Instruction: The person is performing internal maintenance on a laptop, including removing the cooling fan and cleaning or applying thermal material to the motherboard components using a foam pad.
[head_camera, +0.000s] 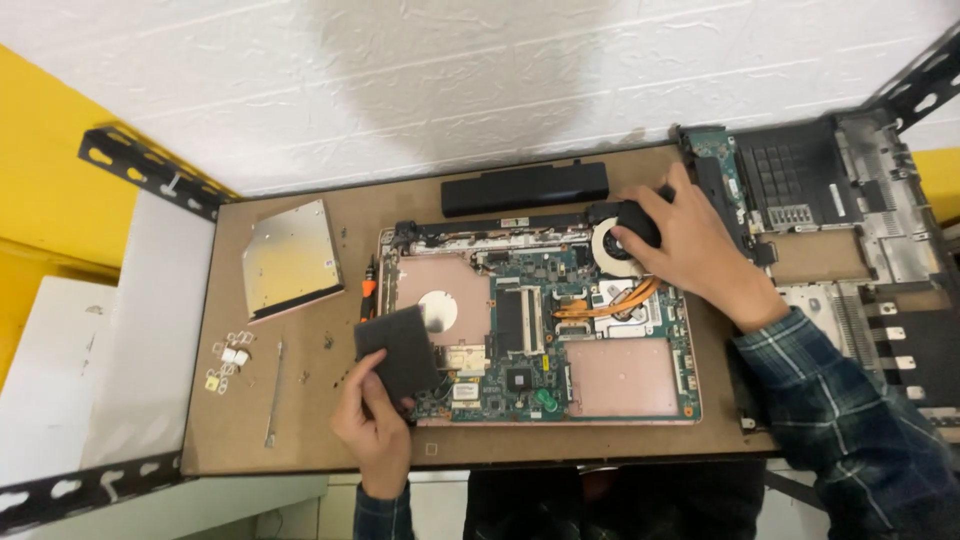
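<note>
An opened pink laptop base (620, 378) with its green circuit board exposed lies in the middle of the brown board table (300, 420). My left hand (372, 425) holds a flat dark grey rectangular part (397, 348) over the laptop's near left corner. My right hand (690, 245) grips the black cooling fan (630, 222) at the laptop's far right corner, beside copper heat pipes (610, 305).
A long black battery (525, 187) lies behind the laptop. A silver optical drive (290, 258) sits at the left, with an orange-handled screwdriver (368, 290), small loose parts (230, 362) and a thin metal strip (273, 395). A removed laptop cover (850, 230) lies at the right.
</note>
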